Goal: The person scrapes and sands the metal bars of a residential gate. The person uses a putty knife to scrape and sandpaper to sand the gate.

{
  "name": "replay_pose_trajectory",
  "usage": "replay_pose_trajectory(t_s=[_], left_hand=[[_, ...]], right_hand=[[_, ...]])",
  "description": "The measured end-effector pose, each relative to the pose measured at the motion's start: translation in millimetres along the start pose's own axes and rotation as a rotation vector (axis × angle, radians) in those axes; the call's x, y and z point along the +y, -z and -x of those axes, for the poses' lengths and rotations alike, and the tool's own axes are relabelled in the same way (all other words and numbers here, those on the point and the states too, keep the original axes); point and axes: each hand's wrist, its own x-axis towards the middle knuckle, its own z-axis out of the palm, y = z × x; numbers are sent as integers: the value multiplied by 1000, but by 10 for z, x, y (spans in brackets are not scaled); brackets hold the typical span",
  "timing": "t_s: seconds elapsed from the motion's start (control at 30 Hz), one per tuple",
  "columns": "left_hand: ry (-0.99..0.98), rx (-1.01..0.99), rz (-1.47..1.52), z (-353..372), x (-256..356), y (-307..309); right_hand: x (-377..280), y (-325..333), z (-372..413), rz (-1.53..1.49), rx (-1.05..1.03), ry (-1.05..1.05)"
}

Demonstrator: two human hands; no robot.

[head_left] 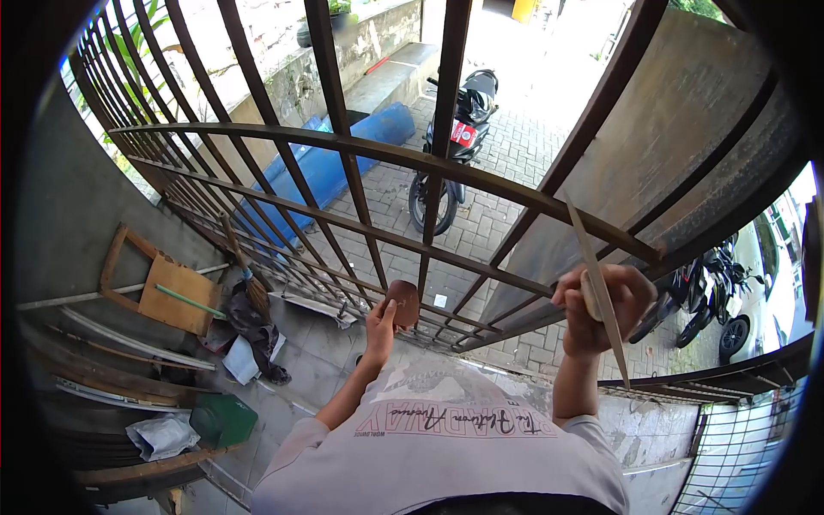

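Observation:
My left hand [379,333] is closed on a flat reddish-brown piece [402,304] with rounded corners, held up in front of the lower gate bars. Its thumb lies across the near face. On the other side, my right hand [611,309] is wrapped round the wooden grip of a long, thin, tapered plate [587,243], seen nearly edge-on. The plate slants from the gate's crossbar down past my wrist. Before both hands stands a brown metal gate [378,152] of upright bars and curved crossbars.
Beyond the bars are a motorcycle [463,129] and a blue sheet-like object [365,142]. A wooden frame [176,292], a broom [245,266], long strips and a green box [223,419] crowd the left. More motorcycles [704,292] stand at right, past a metal panel [661,120].

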Motion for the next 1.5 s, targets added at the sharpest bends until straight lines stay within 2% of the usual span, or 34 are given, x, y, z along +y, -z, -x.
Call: replay_pose_trajectory(t_s=[0.07,0.1,0.13,0.2,0.33,0.47,0.67,0.8,0.87,1.07,1.2,1.23,1.33,1.5], left_hand=[[8,8,23,-30,-44,-2],[10,2,23,-48,-45,-19],[16,1,19,-59,-47,-29],[24,-2,14,-60,-29,-63],[76,-7,5,-82,-77,-109],[103,-37,33,-71,-47,-107],[80,-63,87,-197,86,-25],[90,-100,19,-239,79,93],[88,-131,17,-265,140,102],[134,-137,-6,-309,213,112],[153,-225,-18,-343,195,152],[124,-216,-14,-341,184,138],[98,-203,-8,-389,176,181],[122,-235,7,-378,242,267]], right_hand=[[-65,114,109,640,-492,-137],[-173,-16,90,579,-409,-392],[-217,-94,3,584,-408,-395],[-233,-201,-164,584,-633,-391],[-140,-286,-128,781,-651,-253],[-10,-409,-78,842,-657,-228],[-7,-481,56,862,-561,-166],[-25,-604,13,908,-613,-213],[61,-623,51,840,-593,-165],[-54,-655,-18,925,-567,-139],[76,-813,58,932,-633,-237],[105,-778,96,910,-582,-155],[-78,-672,80,1013,-552,-186],[91,-982,68,942,-570,-208]])
